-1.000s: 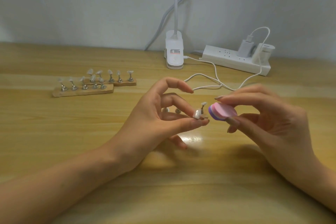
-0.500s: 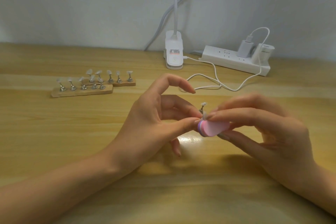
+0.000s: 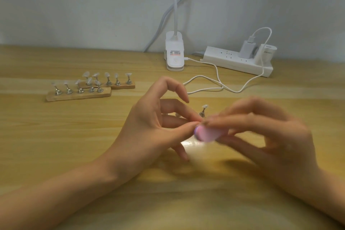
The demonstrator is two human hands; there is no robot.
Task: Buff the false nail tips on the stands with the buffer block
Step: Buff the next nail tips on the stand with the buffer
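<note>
1. The left hand [image 3: 158, 127] reaches in from the near left, its forearm low over the light wooden table [image 3: 56, 145] and its palm turned to the right. The index finger arches up, touching nothing. Thumb and middle finger meet at their tips as in a pinch, but blur hides what lies between them, so I cannot tell whether it grips anything.
2. The right hand [image 3: 261, 132] comes in from the near right, smeared by motion, with its fingers curled. Its index finger on top and thumb beneath grip the pink rounded foam buffer block [image 3: 207, 133].
3. The one block hangs above the middle of the table, between the two hands and right against the left thumb tip. Its long axis runs left to right, and its purple-edged left end points at that thumb.
4. One loose metal stand [image 3: 202, 113] sits upright on the table just beyond the fingertips, with a clear false nail tip [image 3: 205, 106] on top.
5. At the far left lie two wooden strips, long axes left to right: the near strip [image 3: 78, 96] and the far strip [image 3: 123, 86], just behind it and shifted right. Each carries five upright tipped stands [image 3: 68, 89], ten in all.
6. Along the far edge, by the wall, are one white clip lamp base [image 3: 174, 52] and one white power strip [image 3: 237, 59] with two white adapters [image 3: 247, 49] plugged in. One white cable [image 3: 214, 82] loops across the table.
</note>
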